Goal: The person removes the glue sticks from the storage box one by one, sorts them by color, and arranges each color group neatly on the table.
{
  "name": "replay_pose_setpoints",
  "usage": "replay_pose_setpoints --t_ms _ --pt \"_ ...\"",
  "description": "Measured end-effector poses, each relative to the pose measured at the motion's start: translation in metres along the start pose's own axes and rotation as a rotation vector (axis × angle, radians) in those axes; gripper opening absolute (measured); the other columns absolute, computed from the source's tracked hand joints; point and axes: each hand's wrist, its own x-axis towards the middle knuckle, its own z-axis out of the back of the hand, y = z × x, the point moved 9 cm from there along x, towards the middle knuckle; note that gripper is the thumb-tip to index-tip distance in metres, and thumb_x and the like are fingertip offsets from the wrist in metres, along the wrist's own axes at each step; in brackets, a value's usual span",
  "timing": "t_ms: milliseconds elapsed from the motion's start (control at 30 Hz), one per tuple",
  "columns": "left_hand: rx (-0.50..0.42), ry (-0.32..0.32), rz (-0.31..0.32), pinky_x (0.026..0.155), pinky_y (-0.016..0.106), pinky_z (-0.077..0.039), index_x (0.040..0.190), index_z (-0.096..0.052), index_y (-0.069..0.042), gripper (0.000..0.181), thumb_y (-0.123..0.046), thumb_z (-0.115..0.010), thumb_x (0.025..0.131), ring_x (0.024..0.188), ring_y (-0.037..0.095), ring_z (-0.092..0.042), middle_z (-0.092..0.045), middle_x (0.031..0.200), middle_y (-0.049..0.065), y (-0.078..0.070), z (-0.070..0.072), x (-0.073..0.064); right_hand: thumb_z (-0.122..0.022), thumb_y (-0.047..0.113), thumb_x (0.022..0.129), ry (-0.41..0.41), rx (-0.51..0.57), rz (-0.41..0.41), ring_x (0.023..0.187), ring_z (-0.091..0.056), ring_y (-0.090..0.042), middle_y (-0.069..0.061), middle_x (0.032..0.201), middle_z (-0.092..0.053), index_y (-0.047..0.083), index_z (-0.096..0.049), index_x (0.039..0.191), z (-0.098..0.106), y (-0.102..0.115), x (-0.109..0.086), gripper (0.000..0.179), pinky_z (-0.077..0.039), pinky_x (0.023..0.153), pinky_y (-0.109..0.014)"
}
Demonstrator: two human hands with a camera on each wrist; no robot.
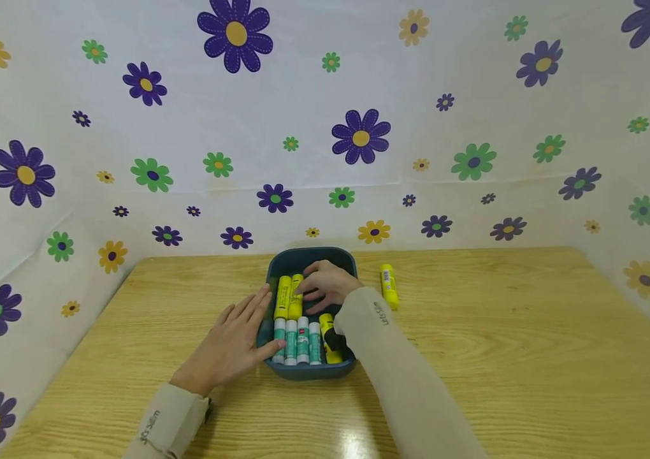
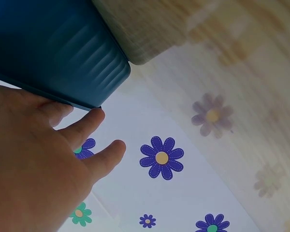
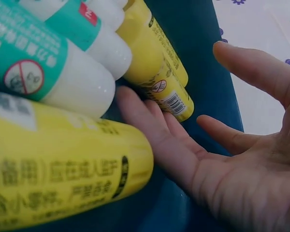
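Note:
A dark blue plastic bin [image 1: 316, 375] holds glue sticks in two rows. Two yellow glue sticks [image 1: 282, 298] lie side by side in its back left part. In front of them is a row of teal-and-white glue sticks [image 1: 302, 341], with another yellow glue stick [image 1: 333, 357] at its right end. My left hand [image 1: 230, 344] rests along the bin's left rim, fingers extended. Inside the bin, my right hand [image 1: 331, 284] reaches beside the back yellow pair. In the right wrist view its fingers [image 3: 179, 150] are loosely extended by their ends, thumb apart, gripping nothing.
On the wooden table [image 1: 503, 350], one more yellow glue stick [image 1: 389, 287] lies to the right of the bin. A white flower-patterned sheet [image 1: 302, 102] hangs behind the table and along both sides. The bin stands close to this sheet at the table's back edge.

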Motion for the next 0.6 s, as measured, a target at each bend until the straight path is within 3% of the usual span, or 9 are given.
replay_pose_setpoints --t_ms 367,600 --pt "-0.011 0.006 0.004 0.116 0.065 -0.022 0.159 -0.026 0.003 0.090 -0.055 -0.057 0.097 0.148 0.040 -0.028 -0.020 0.167 0.015 0.001 0.001 -0.001 -0.066 -0.005 0.093 0.060 -0.025 0.027 0.123 -0.054 -0.042 -0.027 0.145 -0.043 0.000 -0.032 0.155 -0.010 0.001 0.002 0.072 -0.055 0.091 -0.053" --pt "-0.021 0.012 -0.005 0.115 0.066 -0.022 0.158 -0.026 0.004 0.089 -0.055 -0.055 0.098 0.148 0.041 -0.028 -0.020 0.167 0.016 0.000 0.000 0.000 -0.070 -0.007 0.089 0.055 -0.078 0.034 0.108 -0.064 -0.039 -0.025 0.132 -0.054 0.001 -0.028 0.157 -0.013 -0.002 0.006 0.080 -0.059 0.085 -0.048"
